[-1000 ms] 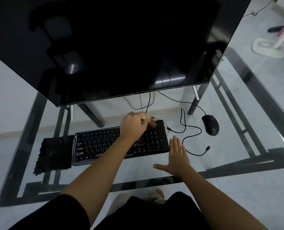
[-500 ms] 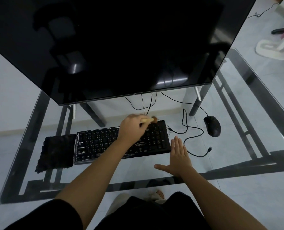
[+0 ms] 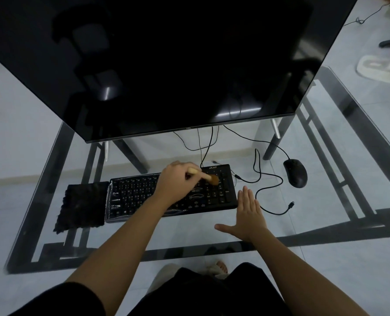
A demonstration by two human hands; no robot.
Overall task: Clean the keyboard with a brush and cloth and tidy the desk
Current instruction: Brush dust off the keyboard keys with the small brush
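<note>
Closest to the person, the right hand (image 3: 248, 215) has not shifted: it lies flat with straight fingers on the glass desk (image 3: 189, 233), holding nothing, just off the right end of the keyboard (image 3: 134, 195). Past it, the left hand (image 3: 178, 181) keeps its fingers curled round the handle of the brush (image 3: 208, 177), and over the last second the bristles have swept from the keyboard's back right corner down onto the number keys, so I'd say brushing is well under way. The cloth (image 3: 82, 204) lies untouched against the keyboard's left end, its turn apparently still ahead, while the mouse (image 3: 296, 175) sits farther right.
</note>
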